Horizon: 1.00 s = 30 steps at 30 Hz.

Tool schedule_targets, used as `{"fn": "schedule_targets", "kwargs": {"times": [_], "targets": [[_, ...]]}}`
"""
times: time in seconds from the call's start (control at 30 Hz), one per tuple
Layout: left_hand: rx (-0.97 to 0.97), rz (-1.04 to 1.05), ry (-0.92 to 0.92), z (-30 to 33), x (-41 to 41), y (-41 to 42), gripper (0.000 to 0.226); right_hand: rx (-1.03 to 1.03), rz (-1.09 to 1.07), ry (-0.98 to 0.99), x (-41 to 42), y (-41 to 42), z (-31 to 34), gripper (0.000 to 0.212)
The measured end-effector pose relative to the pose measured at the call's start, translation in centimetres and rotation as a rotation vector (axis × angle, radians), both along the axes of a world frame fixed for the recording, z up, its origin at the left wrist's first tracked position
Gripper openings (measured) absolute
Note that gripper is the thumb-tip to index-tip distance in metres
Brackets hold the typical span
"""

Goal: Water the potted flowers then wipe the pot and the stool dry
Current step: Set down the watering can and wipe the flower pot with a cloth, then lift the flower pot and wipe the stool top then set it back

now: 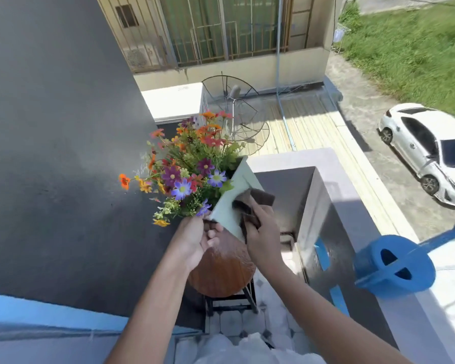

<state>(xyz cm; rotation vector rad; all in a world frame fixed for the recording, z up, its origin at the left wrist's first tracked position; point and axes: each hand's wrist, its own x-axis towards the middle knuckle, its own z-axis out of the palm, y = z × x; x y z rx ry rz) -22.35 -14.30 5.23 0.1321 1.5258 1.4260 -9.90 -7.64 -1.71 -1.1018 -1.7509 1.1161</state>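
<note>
At frame centre, a pale square pot [230, 206], tilted, holds mixed orange, purple and red flowers [188, 169]. It sits above the round wooden stool [222, 269]. The left hand [199, 239] grips its lower edge; the right hand [260, 232] presses a brown cloth [252, 203] against its side. A blue watering can [394, 265] rests on the ledge [431, 324], lower right.

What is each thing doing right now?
Pot: tilted, held over the stool.
Flowers: leaning left with the pot.
Cloth: pressed on the pot's side.
Left hand: gripping the pot's lower edge.
Right hand: holding the cloth.
Stool: upright, looks wet.
Watering can: set down on the ledge.
</note>
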Motion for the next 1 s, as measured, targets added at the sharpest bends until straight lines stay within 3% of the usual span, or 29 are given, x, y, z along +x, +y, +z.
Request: {"fn": "schedule_targets", "kwargs": {"times": [0.03, 0.13, 0.27, 0.5, 0.7, 0.83, 0.9, 1.0], "targets": [[-0.016, 0.000, 0.017, -0.1, 0.0, 0.0, 0.029, -0.005, 0.011, 0.025, -0.3, -0.5, -0.1, 0.048], [-0.068, -0.021, 0.094, -1.4, 0.1, 0.3, 0.031, 0.018, 0.046, 0.109, -1.7, -1.0, 1.4, 0.017], [-0.057, -0.032, 0.091, -3.1, -0.8, 0.8, 0.035, -0.036, 0.052, 0.157, -4.2, 1.0, 2.3, 0.029], [-0.025, -0.102, 0.078, -4.4, -4.5, 1.4, 0.031, -0.113, -0.086, -0.076, -6.5, 7.9, -2.3, 0.014], [0.014, -0.061, 0.109, -5.1, -8.3, 4.1, 0.031, -0.403, 0.004, -0.286, -5.4, 5.7, -9.8, 0.038], [-0.031, -0.029, 0.176, -6.4, -9.9, 6.3, 0.033, -0.449, 0.144, -0.330, -6.0, 2.1, -13.2, 0.005], [-0.062, -0.014, 0.187, -7.0, -10.5, 7.1, 0.036, -0.468, 0.228, -0.302, -6.9, 0.4, -14.8, 0.030], [-0.077, -0.002, 0.163, -8.0, -11.5, 7.7, 0.036, -0.472, 0.376, -0.338, -8.7, -1.6, -17.3, 0.035]]}}
